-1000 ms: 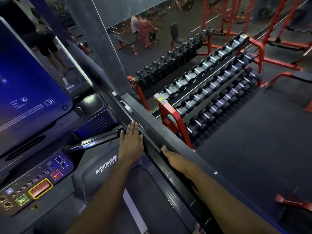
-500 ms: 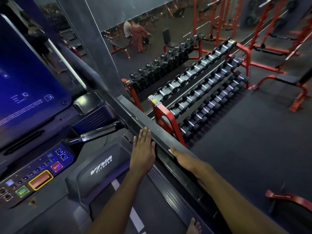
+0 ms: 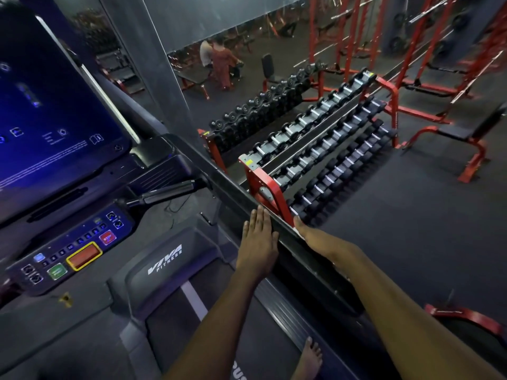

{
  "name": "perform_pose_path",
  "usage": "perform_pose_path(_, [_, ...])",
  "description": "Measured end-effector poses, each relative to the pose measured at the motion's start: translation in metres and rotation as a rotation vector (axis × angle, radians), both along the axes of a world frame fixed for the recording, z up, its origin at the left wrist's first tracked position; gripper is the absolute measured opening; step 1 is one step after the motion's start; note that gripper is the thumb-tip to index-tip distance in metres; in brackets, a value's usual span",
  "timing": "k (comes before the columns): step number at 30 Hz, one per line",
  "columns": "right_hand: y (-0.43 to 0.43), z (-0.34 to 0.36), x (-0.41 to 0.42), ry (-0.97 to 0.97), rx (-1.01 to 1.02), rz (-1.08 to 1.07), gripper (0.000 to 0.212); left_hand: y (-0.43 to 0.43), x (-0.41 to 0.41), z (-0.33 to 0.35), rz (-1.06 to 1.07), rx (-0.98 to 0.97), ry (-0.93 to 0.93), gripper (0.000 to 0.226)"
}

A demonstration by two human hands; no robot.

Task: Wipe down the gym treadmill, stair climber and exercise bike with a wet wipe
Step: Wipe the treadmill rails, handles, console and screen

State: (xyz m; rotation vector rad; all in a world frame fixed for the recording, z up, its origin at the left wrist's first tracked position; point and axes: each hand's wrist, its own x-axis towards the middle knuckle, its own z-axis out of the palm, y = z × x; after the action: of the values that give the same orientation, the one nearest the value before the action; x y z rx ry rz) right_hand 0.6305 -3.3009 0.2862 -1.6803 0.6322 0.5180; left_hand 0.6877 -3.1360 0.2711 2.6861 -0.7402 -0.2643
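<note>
Running on a slant from lower right up to upper left, the treadmill's long, glossy black side rail (image 3: 236, 193) lies under both hands. The left hand (image 3: 258, 242) rests flat on its inner edge, fingers straight and together, pointing up the rail. The right hand (image 3: 315, 239) lies over the outer edge, fingers hidden, so its grip cannot be told. Left of the rail sit the dark ribbed belt (image 3: 233, 338), the rounded grey plastic motor cover (image 3: 164, 261) and the button console (image 3: 68, 253) under a blue-lit screen (image 3: 55, 119). Beyond stands a red steel rack (image 3: 263, 187) of black dumbbells (image 3: 323, 149)
</note>
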Motion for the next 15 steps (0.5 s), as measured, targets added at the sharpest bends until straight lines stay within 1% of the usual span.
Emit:
perform_pose_path(2, [0.002, 0.003, -0.005, -0.044, 0.019, -0.012, 0.110, 0.000, 0.001, 0.001, -0.007, 0.040, 0.002, 0.063])
perform_pose_path(3, [0.002, 0.003, -0.008, -0.049, 0.038, -0.028, 0.109, 0.001, 0.000, 0.002, -0.007, 0.058, 0.006, 0.063])
perform_pose_path(6, [-0.006, -0.003, -0.020, 0.028, 0.020, -0.037, 0.103, -0.001, -0.003, 0.005, -0.003, 0.096, 0.015, 0.062])
perform_pose_path(8, [-0.014, -0.008, -0.031, 0.094, -0.011, 0.007, 0.105, -0.001, -0.005, 0.005, 0.003, 0.103, 0.016, 0.062])
perform_pose_path(10, [-0.019, -0.009, -0.043, 0.113, -0.023, 0.040, 0.108, -0.002, -0.005, 0.005, 0.003, 0.116, 0.017, 0.062])
perform_pose_path(12, [-0.018, -0.006, -0.052, 0.101, -0.002, 0.025, 0.109, -0.004, -0.004, 0.005, 0.004, 0.129, 0.023, 0.062])
perform_pose_path(15, [-0.016, -0.002, -0.057, 0.057, 0.042, -0.026, 0.118, -0.005, -0.004, 0.005, 0.005, 0.144, 0.030, 0.063])
